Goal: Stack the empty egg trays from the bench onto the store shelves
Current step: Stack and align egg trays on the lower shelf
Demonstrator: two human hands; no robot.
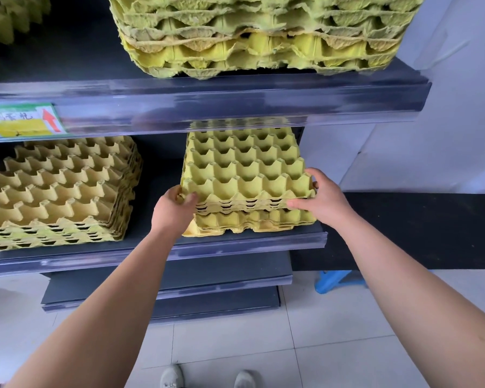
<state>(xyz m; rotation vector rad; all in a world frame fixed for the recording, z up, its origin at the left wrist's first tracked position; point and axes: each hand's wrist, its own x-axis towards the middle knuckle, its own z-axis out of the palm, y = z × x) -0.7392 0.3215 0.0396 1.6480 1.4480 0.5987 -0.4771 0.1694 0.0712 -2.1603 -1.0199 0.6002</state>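
The left hand [174, 208] pinches the egg trays [244, 175] at their 7 o'clock corner; the right hand [322, 200] grips the 5 o'clock corner. The trays lie atop a lower stack [252, 222] on the middle shelf [235, 245]. Moulded pulp is likely light, semi-stiff and tear-prone, so hold opposite corners.

My feed is bright and evenly lit, with soft light and soft-edged shadows; the white wall [445, 121] and the floor tiles [333, 331] come through pale, close to washed out. The glossy edge strip [235, 105] of the upper shelf carries a broad sheen and a faint reflection of the egg trays [244, 169] below. The recess behind them falls dark. Shelf lines bow toward the frame edges, and the label [23, 121] writing is smeared.
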